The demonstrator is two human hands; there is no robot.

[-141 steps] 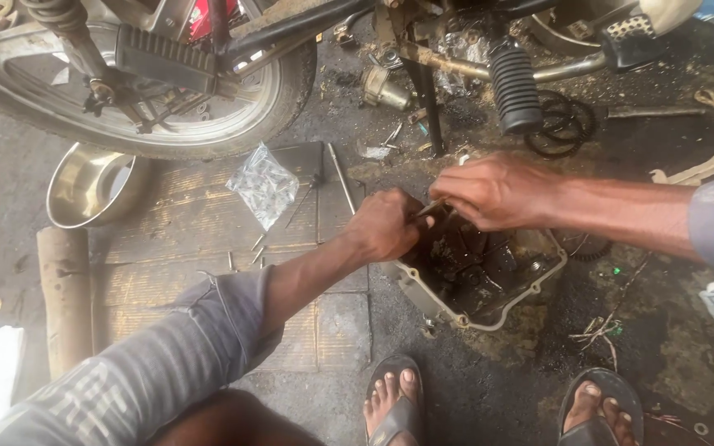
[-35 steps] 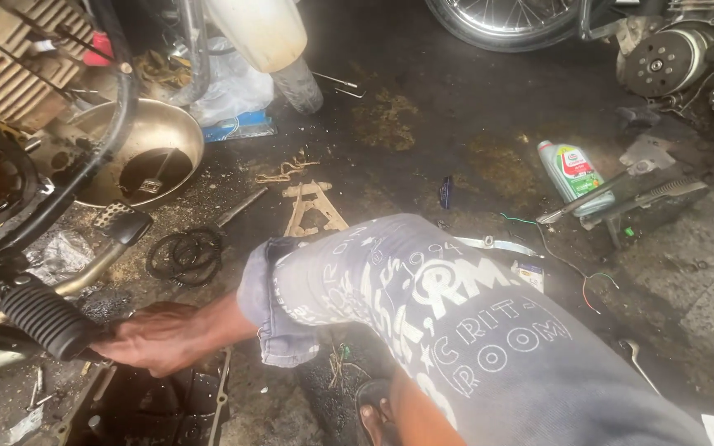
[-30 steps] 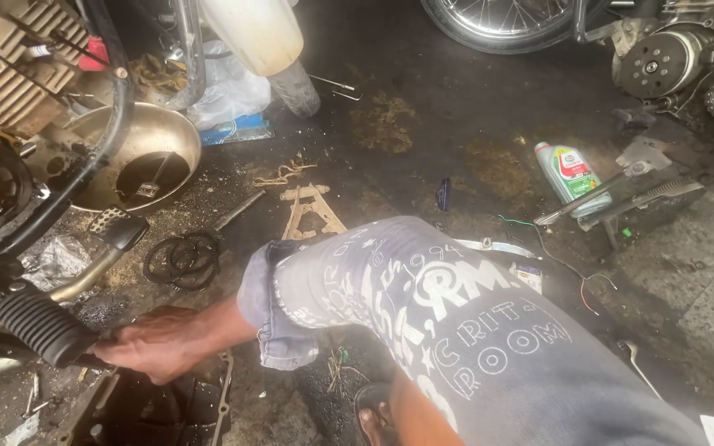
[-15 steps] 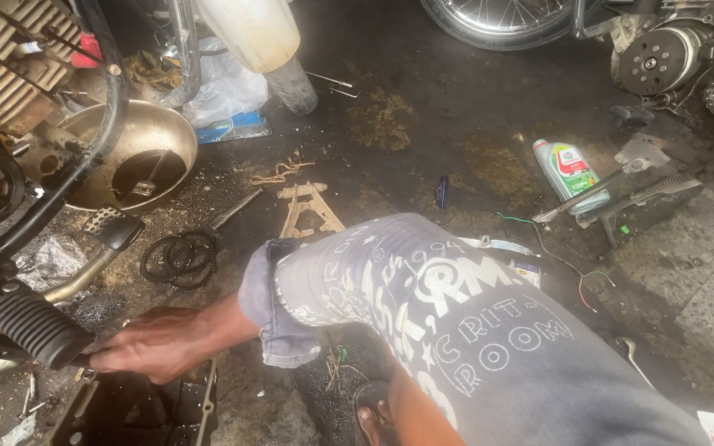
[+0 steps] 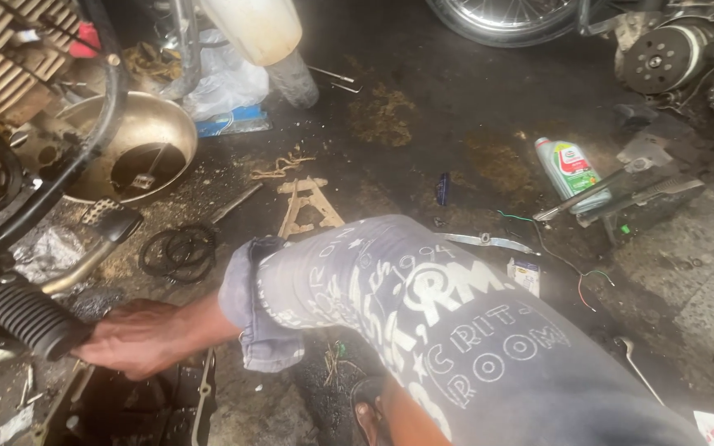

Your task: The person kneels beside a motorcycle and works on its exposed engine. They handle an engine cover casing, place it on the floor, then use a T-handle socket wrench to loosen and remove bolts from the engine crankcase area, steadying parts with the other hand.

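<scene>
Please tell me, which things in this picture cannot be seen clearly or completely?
- Other hand: not in the head view at all.
- Fingers of the visible hand: curled under, so whether they grip anything is unclear.
- Engine cover: cut off by the bottom edge, partly behind the hand.
- Sandal: mostly hidden by the grey sleeve.
- Wheel: cut off by the top edge.

Sleeve [image 5: 423,322]: grey, patterned with white lettering and small stars
Footpeg rubber [image 5: 30,318]: black, ribbed
Metal bowl [image 5: 138,149]: dull brass, dark pool inside
Oil bottle [image 5: 572,169]: pale grey, green and red label
Floor [image 5: 423,99]: black, oil-stained, ochre patches
Wires [image 5: 572,264]: green, red
Rubber rings [image 5: 177,252]: black
</scene>
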